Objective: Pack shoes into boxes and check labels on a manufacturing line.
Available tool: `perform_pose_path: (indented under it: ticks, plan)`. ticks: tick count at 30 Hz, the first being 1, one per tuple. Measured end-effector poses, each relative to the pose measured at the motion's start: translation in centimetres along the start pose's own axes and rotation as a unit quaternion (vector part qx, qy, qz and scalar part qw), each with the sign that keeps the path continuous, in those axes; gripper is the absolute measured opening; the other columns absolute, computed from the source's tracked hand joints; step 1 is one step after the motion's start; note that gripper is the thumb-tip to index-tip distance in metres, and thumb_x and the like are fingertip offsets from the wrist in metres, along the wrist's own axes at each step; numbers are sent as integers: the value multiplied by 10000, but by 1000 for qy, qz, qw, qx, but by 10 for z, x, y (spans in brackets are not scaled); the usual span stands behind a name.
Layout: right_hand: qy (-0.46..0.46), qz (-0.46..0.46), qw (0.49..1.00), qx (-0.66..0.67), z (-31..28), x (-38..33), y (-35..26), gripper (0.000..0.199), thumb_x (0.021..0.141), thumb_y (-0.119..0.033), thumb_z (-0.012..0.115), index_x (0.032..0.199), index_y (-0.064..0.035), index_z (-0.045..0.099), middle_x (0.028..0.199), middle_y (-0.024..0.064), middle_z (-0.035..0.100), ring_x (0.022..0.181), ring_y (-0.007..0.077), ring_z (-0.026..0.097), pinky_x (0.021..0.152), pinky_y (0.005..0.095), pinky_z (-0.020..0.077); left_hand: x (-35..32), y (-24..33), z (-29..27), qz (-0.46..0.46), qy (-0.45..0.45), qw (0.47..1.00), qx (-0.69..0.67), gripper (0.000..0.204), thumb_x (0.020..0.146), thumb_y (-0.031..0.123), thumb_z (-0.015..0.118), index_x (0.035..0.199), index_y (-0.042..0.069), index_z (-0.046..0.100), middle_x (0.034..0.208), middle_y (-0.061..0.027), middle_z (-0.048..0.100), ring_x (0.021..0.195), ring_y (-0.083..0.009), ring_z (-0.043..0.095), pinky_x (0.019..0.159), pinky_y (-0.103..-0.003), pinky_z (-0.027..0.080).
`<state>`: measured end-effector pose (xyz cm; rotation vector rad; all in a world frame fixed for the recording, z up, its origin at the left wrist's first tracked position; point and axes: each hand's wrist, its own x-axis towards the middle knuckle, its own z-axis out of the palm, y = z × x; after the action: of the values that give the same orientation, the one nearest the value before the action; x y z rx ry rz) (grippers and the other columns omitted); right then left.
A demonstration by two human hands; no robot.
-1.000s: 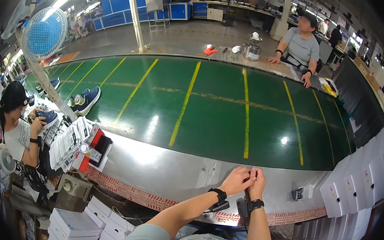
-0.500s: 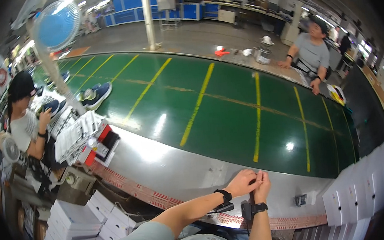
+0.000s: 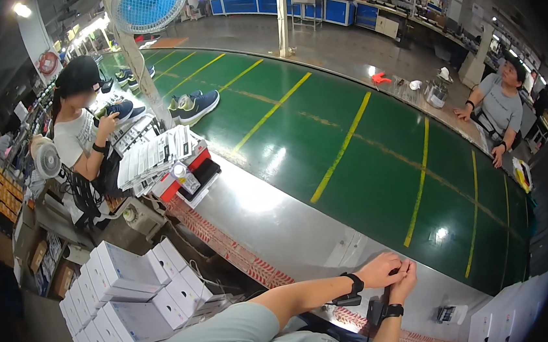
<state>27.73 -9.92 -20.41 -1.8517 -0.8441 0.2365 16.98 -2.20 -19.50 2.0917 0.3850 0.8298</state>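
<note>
As I look down through the head camera, two bare hands meet above the near side of a smooth, silver sheet-metal table [image 3: 320, 251]. I see the left hand [image 3: 379, 271] bent over, its fingers gathered narrowly against those of the right hand [image 3: 404, 282], which is also curled in. A dark patch shows between the fingertips, and I cannot tell whether they hold something or it is only shadow. Each wrist wears one black wristband [image 3: 394, 310]. The nearest loose thing is a small, pale-and-black blocky object [image 3: 451, 314], single and blurred, lying on the table just right of the right hand, apart from it.

Beyond the metal runs a broad, glossy green belt [image 3: 380, 188], scuffed brown along its middle and crossed by at least eight yellow stripes. On its left part I count two navy fabric shoes with pale soles [image 3: 197, 107] close together, with more farther back. At the table's left end, a loose heap of white printed paper sheets [image 3: 155, 156] lies beside a red box [image 3: 171, 190] and a black tray [image 3: 207, 172]. A co-worker in a white shirt [image 3: 74, 139] beside it grips one dark shoe [image 3: 119, 111].

Low on the left stand more than ten smooth white cardboard boxes [image 3: 130, 317], stacked; at least two more white boxes [image 3: 481, 332] stand at lower right. Across the belt I find one co-worker in a grey shirt [image 3: 501, 105].
</note>
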Motion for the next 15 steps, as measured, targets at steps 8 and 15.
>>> perform_pose_path:
  ticks: [8, 15]
  plan:
    - [-2, 23, 999, 23, -3, 4, 3, 300, 1061, -270, 501, 912, -24, 586, 767, 75, 643, 690, 153, 544, 638, 322, 475, 6, 1, 2, 16, 14, 1000, -9, 339, 911, 325, 652, 880, -10, 620, 918, -158, 590, 938, -352, 555, 904, -445, 434]
    - [-74, 49, 984, 158, 15, 4, 15, 296, 1052, -318, 496, 915, -59, 532, 822, 17, 541, 759, 133, 504, 660, 303, 450, 2, -7, -12, 11, 58, 998, 4, 281, 862, 286, 653, 756, 28, 625, 808, -146, 589, 829, -353, 577, 767, -451, 458]
